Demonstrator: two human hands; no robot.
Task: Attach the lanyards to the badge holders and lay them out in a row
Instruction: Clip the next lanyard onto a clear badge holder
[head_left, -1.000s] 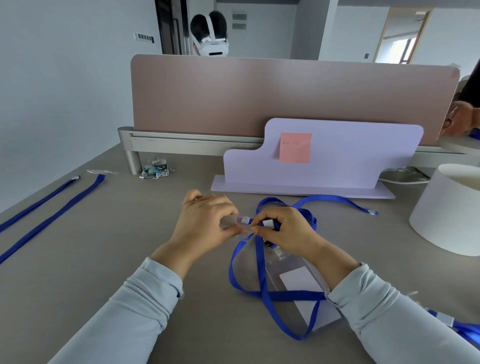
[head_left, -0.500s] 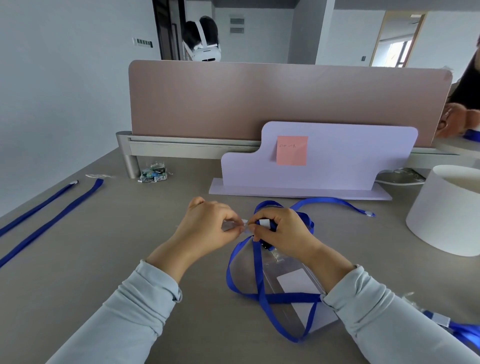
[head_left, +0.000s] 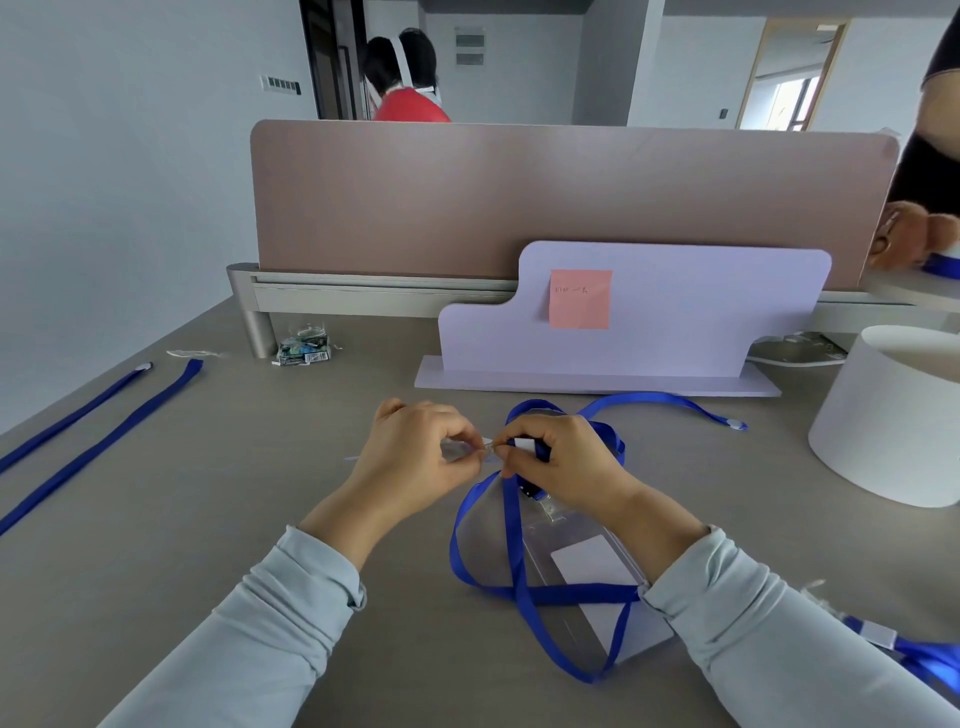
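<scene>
My left hand (head_left: 415, 457) and my right hand (head_left: 561, 462) meet above the middle of the desk, fingertips pinched on a small clear clip piece (head_left: 485, 447) at the end of a blue lanyard (head_left: 514, 551). The lanyard loops loosely below my right hand, over a clear badge holder (head_left: 571, 561) with a white card inside that lies flat on the desk. Its other end (head_left: 735, 423) trails off to the right. A second blue lanyard (head_left: 104, 431) lies stretched out straight at the far left.
A lilac stand with a pink sticky note (head_left: 580, 299) is behind my hands, before a brown divider (head_left: 519, 197). A white cylinder (head_left: 893, 415) sits at right, a small wrapper (head_left: 304, 349) at back left. More blue lanyard (head_left: 924, 654) shows at the lower right. People are beyond the divider and at right.
My hands stay pinched together in nearly the same place, fingers closing tighter on the clip. The person behind the divider has risen and turned away.
</scene>
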